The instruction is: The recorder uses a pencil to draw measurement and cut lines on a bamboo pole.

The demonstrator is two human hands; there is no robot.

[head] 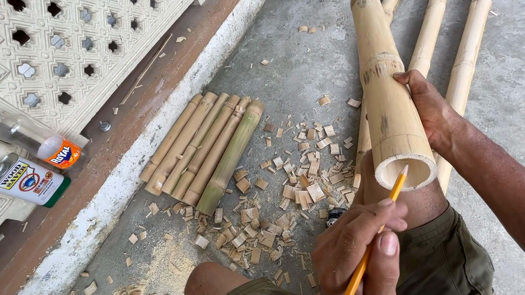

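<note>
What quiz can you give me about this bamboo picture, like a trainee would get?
1. True or false: the left hand holds a yellow pencil with its tip at the cut rim of the thick bamboo pole.
2. Which hand grips the side of that pole? A: the left hand. B: the right hand. C: neither hand.
3. Fill the gap: the clear plastic bottle on the ledge has a ____ cap.

Key: 1 true. 2 B. 3 blue.
</note>
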